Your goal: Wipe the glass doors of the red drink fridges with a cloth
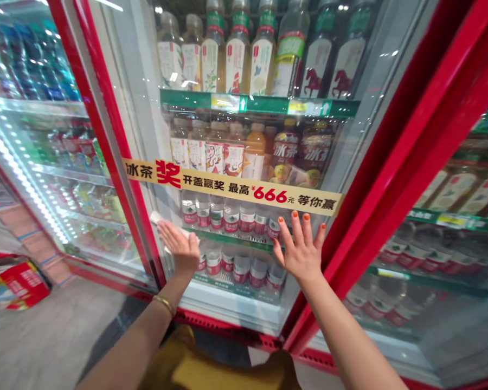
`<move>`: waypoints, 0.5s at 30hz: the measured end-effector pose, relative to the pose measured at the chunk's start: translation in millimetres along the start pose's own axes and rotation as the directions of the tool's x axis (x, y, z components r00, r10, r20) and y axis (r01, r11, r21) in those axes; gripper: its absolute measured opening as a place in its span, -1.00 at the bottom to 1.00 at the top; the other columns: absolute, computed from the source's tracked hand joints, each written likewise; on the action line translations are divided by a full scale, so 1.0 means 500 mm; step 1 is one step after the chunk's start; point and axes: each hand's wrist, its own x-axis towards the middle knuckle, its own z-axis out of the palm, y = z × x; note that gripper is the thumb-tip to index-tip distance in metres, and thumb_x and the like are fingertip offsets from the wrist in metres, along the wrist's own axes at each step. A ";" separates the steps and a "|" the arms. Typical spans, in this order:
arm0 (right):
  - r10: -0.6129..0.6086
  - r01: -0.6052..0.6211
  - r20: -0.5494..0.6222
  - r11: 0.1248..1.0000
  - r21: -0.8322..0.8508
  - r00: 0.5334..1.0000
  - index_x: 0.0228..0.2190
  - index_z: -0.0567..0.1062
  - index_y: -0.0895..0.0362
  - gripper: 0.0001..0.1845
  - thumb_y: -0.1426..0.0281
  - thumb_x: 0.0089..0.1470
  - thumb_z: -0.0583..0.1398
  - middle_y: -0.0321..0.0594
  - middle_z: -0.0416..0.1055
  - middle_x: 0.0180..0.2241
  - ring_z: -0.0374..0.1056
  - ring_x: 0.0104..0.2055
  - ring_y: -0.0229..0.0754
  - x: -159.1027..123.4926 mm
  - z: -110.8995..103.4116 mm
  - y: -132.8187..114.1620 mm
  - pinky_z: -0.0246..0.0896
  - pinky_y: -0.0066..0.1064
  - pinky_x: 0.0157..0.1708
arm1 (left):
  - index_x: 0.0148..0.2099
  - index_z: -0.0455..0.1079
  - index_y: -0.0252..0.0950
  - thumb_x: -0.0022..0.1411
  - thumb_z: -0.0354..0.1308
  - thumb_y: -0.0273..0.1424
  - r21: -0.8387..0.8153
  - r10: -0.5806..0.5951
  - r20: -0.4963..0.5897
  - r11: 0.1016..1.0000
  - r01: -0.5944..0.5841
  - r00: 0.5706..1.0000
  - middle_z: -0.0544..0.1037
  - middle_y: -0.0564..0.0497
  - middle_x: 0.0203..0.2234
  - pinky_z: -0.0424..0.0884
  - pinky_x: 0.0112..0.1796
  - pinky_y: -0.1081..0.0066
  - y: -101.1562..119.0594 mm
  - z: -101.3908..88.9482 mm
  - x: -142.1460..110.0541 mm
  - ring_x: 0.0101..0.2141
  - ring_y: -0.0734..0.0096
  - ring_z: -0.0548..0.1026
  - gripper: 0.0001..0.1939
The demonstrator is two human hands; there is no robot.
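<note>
My left hand (179, 246) is flat, fingers straight and side by side, over a white cloth (155, 218) on the glass door (350, 141); the cloth looks thin, soft and folded, one end poking out past my fingertips; the rest is under my hand, so cannot tell if I pinch it or just press it; my right hand (303, 254) is spread wide, palm to the glass, orange nails just below a paper strip (223, 187), contact itself hard to confirm; the strip is long, flat, pale yellow, black and red print, slanting across the door; smooth gold bracelet (165, 304), rounded, on my left wrist.

Door glass is clear and shiny with light spots; the red frame (394, 162) is hard-edged and glossy; behind the glass, tall plastic tea bottles (236, 65) on top, some caps cut off by the upper edge; squat water bottles (231, 214) lower down, partly covered by the strip and my hands, small label print unreadable; drinks in the left cooler (44, 65) are blurred; the red bag (24, 281) on the grey floor (73, 325) is cut off at left; my forearms run out of view at the bottom.
</note>
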 end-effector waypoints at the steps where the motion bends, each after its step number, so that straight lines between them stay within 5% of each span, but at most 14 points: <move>1: 0.000 0.000 -0.014 1.000 -0.012 1.000 0.58 0.01 0.02 0.01 0.24 0.27 0.30 -0.06 -0.07 0.61 -0.19 0.66 0.22 -0.006 0.005 0.001 -0.46 0.29 0.61 | 0.62 -0.73 -0.33 0.60 -0.18 -0.24 0.000 -0.012 0.008 1.000 0.012 1.000 -0.45 -0.23 0.62 -0.23 0.56 -0.35 0.028 0.016 -0.001 0.60 -0.08 -0.43 -0.11; 3: -0.011 0.010 -0.024 1.000 -0.028 1.000 0.57 0.05 0.03 -0.03 0.23 0.29 0.27 -0.07 -0.08 0.62 -0.20 0.67 0.20 -0.012 0.012 0.002 -0.46 0.27 0.61 | 0.66 -0.54 -0.41 0.59 -0.08 -0.15 -0.016 0.101 0.077 0.995 -0.100 0.992 -0.37 -0.26 0.62 -0.22 0.57 -0.27 0.096 0.051 -0.028 0.60 -0.09 -0.37 -0.07; 5: -0.022 0.022 -0.024 0.999 -0.036 0.999 0.57 0.06 0.04 -0.06 0.23 0.31 0.26 -0.08 -0.10 0.62 -0.23 0.67 0.17 -0.012 0.015 0.002 -0.47 0.25 0.62 | 0.68 -0.31 -0.33 0.56 0.00 -0.07 -0.068 0.333 0.154 0.943 -0.327 0.930 -0.13 -0.18 0.62 -0.25 0.58 -0.11 0.144 0.074 -0.078 0.61 0.04 -0.27 -0.09; 7: -0.024 0.023 -0.022 0.999 -0.047 0.999 0.57 0.05 0.03 -0.06 0.23 0.31 0.26 -0.08 -0.07 0.61 -0.25 0.68 0.16 -0.010 0.014 0.001 -0.47 0.25 0.62 | 0.67 -0.10 -0.08 0.55 0.04 -0.04 -0.134 0.538 0.186 0.843 -0.521 0.822 0.11 0.04 0.58 -0.24 0.59 0.08 0.145 0.072 -0.124 0.61 0.24 -0.14 -0.19; 9: -0.018 0.017 -0.019 0.998 -0.058 1.000 0.58 0.03 0.02 -0.05 0.22 0.31 0.25 -0.08 -0.05 0.61 -0.27 0.68 0.13 -0.007 0.012 0.000 -0.48 0.25 0.62 | 0.62 0.03 0.16 0.55 0.04 -0.09 -0.161 0.602 0.180 0.798 -0.581 0.778 0.26 0.22 0.52 -0.20 0.59 0.17 0.101 0.050 -0.134 0.59 0.34 -0.02 -0.32; 12: -0.015 0.015 -0.010 0.997 -0.072 1.000 0.58 -0.01 0.03 -0.02 0.21 0.30 0.25 -0.09 -0.09 0.62 -0.34 0.69 0.09 -0.005 0.011 -0.002 -0.51 0.22 0.63 | 0.67 -0.09 -0.04 0.55 -0.01 -0.26 -0.103 0.493 0.133 0.870 -0.483 0.860 0.06 0.03 0.59 -0.36 0.58 -0.12 0.024 0.021 -0.068 0.61 0.06 -0.18 -0.26; 15: -0.016 0.015 -0.006 0.996 -0.084 1.000 0.59 -0.03 0.04 0.02 0.20 0.28 0.27 -0.08 -0.04 0.60 -0.36 0.69 0.09 -0.007 0.012 -0.001 -0.51 0.23 0.63 | 0.68 -0.37 -0.37 0.53 -0.02 -0.28 -0.023 0.254 0.098 0.967 -0.253 0.962 -0.35 -0.23 0.63 -0.45 0.52 -0.37 0.036 0.036 0.012 0.59 -0.15 -0.48 -0.12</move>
